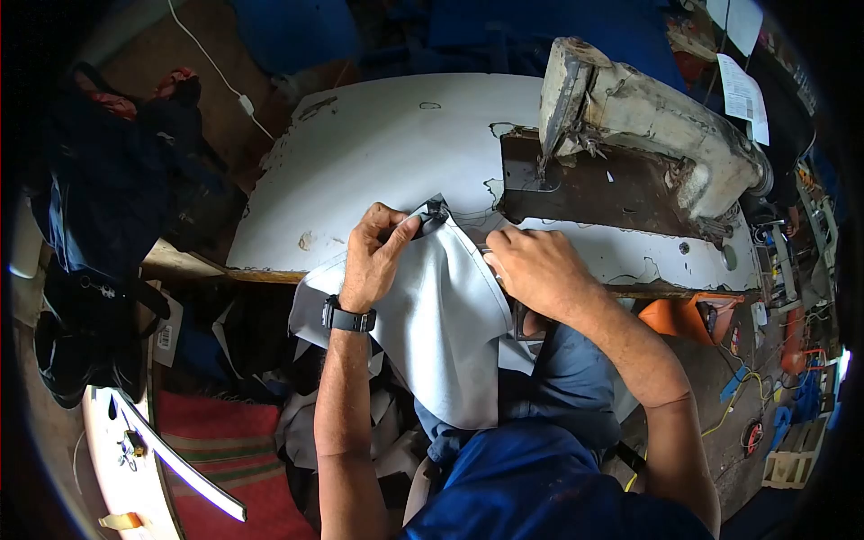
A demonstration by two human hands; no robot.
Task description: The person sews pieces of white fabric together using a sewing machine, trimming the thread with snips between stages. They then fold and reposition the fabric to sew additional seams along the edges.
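Observation:
A light grey sheet of material (pixel 441 333) hangs over the near edge of the white worktable and down onto the lap. My left hand (pixel 380 245), with a black watch on its wrist, pinches the sheet's upper end beside a small dark piece (pixel 434 214). Against the sheet's right edge, my right hand (pixel 531 265) is closed with its fingers curled; what they hold, if anything, is hidden. Thin threads run from the dark piece toward the sewing machine (pixel 666 117), which stands beyond my right hand.
The worktable (pixel 378 135) has a worn, chipped edge. Dark clothing (pixel 108 171) hangs at the left above a red striped cloth (pixel 220 450). An orange container (pixel 688 317) sits below the table's right side. Cables and tools lie at the far right.

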